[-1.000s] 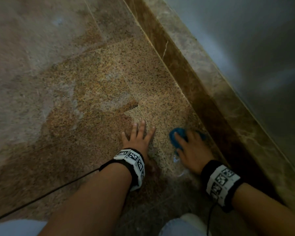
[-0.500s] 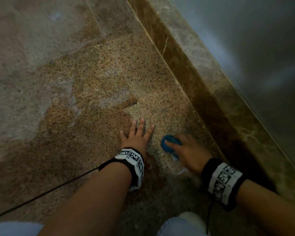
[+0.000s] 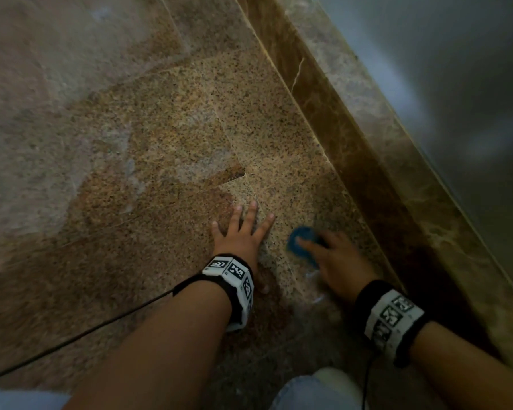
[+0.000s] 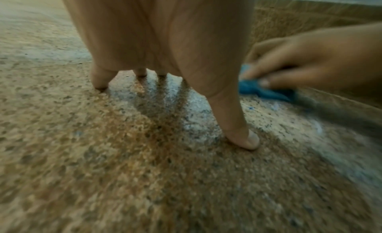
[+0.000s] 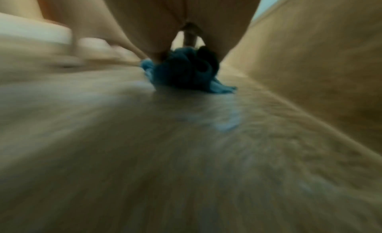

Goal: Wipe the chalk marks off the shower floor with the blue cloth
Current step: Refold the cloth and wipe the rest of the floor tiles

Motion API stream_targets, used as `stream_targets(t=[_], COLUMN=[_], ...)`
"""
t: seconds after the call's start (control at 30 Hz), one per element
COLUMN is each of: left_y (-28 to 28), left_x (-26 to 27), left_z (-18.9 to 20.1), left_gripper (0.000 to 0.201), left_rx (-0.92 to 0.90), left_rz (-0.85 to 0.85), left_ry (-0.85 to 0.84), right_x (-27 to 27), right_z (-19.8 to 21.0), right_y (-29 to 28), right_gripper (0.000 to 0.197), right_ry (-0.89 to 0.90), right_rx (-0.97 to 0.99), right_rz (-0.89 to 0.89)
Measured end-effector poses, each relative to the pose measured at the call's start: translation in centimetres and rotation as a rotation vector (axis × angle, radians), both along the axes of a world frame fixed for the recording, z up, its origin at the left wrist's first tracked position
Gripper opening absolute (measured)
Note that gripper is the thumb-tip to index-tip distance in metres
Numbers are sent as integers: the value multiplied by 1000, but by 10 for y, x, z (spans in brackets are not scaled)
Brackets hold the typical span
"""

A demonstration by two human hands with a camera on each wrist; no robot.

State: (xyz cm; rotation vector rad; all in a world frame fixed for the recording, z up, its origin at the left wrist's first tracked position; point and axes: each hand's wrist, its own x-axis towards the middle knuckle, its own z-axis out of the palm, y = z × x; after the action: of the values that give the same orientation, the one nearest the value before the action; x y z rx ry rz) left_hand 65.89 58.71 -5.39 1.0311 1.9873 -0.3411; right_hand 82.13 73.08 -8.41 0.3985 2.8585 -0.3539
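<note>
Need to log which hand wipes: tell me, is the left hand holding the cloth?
No, the left hand lies flat on the floor, while the right hand holds the cloth.

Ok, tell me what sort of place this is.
Probably a shower or bathroom floor: speckled granite-like tiles, a raised brown marble kerb along one side, and a smooth grey wall or panel beyond it.

Left hand (image 4: 165,40) fingertips on speckled floor (image 4: 103,171); right hand (image 4: 322,60) presses blue cloth (image 4: 262,91)
</note>
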Motion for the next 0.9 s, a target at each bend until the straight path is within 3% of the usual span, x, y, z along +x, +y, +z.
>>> stream_targets(t=[0.07,0.17,0.27,0.33,0.43,0.5,0.53,0.63,0.7,0.73,0.9], left_y=[1,1,3,2,1,1,2,1,1,1,1], left_x=[-1,0,0,0,0,0,0,0,0,0,-1], left_z=[-1,-3,-3,-2,-5,-7,-7,-7,-7,-6,-5], left_gripper=[138,135,134,135,131,129,129,130,132,133,137], left_rx=[2,-5,-9,-12,1,10,11,5,4,5,16], left_rz=[2,2,7,9,16,22,22,19,20,19,13], left_ry=[-13,-2,-4,-12,7,15,17,6,-2,-4,-13], right_x=[-8,-4,14,18,6,4,4,17,28,29,19], right_z=[-1,3,9,2,1,-4,-3,4,-2,-4,-4], right_y=[14,-7,-34,-14,24,27,18,-20,-18,-8,14], right_gripper=[55,55,71,66,45,43,46,60,63,59,45], right_ry=[9,-54,26,26,113,120,77,86,92,81,96], right_rx=[-19,-11,-66,-74,-142,-58,-40,-69,-31,-53,-8], right_rz=[-213,-307,-18,79,-234,-435,-439,-218,-21,-14,-441])
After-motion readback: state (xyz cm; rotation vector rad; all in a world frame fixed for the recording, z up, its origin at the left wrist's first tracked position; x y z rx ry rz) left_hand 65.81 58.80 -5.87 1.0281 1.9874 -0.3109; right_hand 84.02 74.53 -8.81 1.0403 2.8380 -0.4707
